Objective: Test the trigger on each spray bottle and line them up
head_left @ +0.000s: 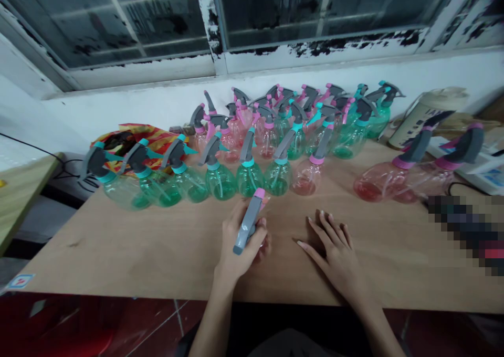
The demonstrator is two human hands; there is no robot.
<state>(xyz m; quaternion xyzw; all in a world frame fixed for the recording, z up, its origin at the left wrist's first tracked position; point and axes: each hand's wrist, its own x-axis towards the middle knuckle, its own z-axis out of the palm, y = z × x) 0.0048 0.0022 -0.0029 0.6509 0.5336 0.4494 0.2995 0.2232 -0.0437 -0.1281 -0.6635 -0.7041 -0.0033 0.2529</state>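
Note:
My left hand point(238, 241) is wrapped round a pink spray bottle point(263, 247) with a grey trigger head point(248, 223), standing on the wooden table point(157, 241) near its front edge. My right hand point(333, 249) lies flat on the table just right of it, fingers spread and holding nothing. Behind my hands runs a row of green spray bottles point(220, 181) with teal collars, ending in a pink one point(305, 178).
Several more pink and green spray bottles point(299, 121) crowd the back against the wall. Two pink bottles point(378, 181) lie at the right. A red and yellow bag point(129, 136) sits at back left. A white jug point(425, 115) and papers lie far right. A window spans above.

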